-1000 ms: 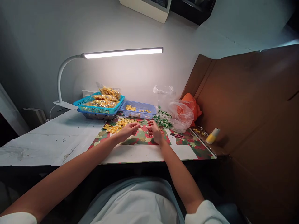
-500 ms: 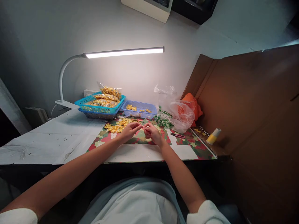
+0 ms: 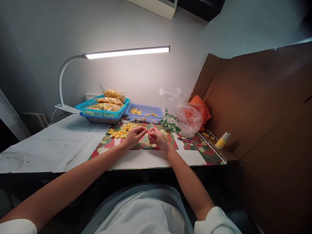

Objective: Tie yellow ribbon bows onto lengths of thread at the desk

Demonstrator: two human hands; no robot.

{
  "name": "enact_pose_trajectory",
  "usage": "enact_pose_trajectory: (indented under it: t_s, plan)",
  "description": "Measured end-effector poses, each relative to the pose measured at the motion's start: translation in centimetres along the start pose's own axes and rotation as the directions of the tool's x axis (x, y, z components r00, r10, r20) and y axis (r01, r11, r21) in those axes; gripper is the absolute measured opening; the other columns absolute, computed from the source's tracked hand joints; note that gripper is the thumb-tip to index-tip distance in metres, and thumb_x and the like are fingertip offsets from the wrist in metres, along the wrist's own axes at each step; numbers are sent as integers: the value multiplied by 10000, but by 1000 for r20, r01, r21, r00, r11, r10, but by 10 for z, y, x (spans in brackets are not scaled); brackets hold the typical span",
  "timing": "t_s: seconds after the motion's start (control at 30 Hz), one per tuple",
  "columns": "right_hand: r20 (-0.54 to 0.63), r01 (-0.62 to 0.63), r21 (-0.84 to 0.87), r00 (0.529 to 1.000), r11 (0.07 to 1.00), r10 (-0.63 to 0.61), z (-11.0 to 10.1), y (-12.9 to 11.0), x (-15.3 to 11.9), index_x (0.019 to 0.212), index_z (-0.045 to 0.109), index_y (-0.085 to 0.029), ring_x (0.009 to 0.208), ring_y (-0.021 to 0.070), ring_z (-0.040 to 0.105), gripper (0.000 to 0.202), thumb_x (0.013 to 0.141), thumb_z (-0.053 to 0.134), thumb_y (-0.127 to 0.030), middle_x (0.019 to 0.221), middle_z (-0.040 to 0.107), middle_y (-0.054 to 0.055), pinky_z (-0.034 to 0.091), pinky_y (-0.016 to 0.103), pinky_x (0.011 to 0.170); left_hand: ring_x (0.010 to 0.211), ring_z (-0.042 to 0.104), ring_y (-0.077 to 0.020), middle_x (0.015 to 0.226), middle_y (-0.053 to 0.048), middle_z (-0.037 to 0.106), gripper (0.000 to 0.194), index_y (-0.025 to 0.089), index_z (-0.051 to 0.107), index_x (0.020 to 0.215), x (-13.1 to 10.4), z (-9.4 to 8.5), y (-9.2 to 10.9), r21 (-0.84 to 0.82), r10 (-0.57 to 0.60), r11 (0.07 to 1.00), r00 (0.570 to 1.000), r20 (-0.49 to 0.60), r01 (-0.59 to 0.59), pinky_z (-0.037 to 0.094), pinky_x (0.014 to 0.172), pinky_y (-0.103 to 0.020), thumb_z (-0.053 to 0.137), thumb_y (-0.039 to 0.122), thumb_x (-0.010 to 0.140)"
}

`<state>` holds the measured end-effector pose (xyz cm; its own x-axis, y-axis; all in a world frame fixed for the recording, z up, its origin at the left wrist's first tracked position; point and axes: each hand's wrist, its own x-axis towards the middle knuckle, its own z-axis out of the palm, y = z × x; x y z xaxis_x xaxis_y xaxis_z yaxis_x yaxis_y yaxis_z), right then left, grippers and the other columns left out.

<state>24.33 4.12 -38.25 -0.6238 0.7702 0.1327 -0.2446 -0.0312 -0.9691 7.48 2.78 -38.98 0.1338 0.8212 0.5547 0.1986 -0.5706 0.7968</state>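
Observation:
My left hand (image 3: pixel 135 136) and my right hand (image 3: pixel 157 138) meet fingertip to fingertip above a red and green patterned sheet (image 3: pixel 97 150). Both are closed in a pinch; whatever lies between the fingers is too small to make out. Yellow ribbon-like pieces (image 3: pixel 118 133) are heaped just beyond my left hand, with thin golden stems (image 3: pixel 136 124) behind them. To the right of my right hand lies a small pink and black tool (image 3: pixel 185 140).
Bagged yellow pieces fill a turquoise basket (image 3: pixel 101 113) at the back left. A purple basket (image 3: pixel 145 117) stands beside it, then plastic bags (image 3: pixel 192 120). A yellow thread cone (image 3: pixel 222 140) stands by a cardboard panel (image 3: pixel 268 113). A lit lamp (image 3: pixel 129 52) hangs above.
The view has shifted slightly. My hands remain pinched close together, and my right hand's fingers have curled in a little more.

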Motion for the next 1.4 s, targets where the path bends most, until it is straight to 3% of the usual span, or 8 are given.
enact_pose_trajectory:
  t_s: [0.73, 1.03, 1.23, 1.4]
  plan:
    - [-13, -15, 7, 1000, 1000, 15, 0, 0, 0, 856, 333, -237, 440, 64, 185, 217, 756, 524, -259, 536, 309, -115, 166, 192, 478, 563, 394, -108, 623, 9, 534, 394, 149, 682, 805, 0, -1, -4, 39, -18, 999, 1000, 6, 18, 313, 528, -224, 613, 537, 815]
    - [-53, -21, -63, 998, 998, 17, 4, 0, 1, 842, 341, -241, 437, 65, 204, 266, 691, 554, -296, 504, 328, -126, 181, 191, 474, 541, 376, -98, 600, 22, 511, 407, 154, 664, 798, 0, -1, -1, 12, -29, 1000, 999, 20, 29, 296, 507, -218, 629, 559, 807]
    - [-49, 151, -164, 986, 975, -161, 5, -1, -2, 873, 386, -229, 465, 88, 362, 285, 736, 581, -385, 549, 544, -72, 268, 209, 493, 544, 396, -96, 618, 18, 539, 438, 155, 663, 815, 0, -1, -1, -22, -29, 999, 1000, 12, 29, 327, 506, -214, 622, 591, 805]
    - [-9, 196, -207, 979, 959, -202, 2, -3, -6, 895, 437, -216, 565, 111, 502, 377, 788, 646, -512, 676, 636, -16, 403, 248, 599, 594, 466, -110, 692, -11, 614, 433, 153, 674, 840, -1, -3, 3, -34, -28, 999, 1000, 2, 28, 377, 546, -222, 634, 583, 807]
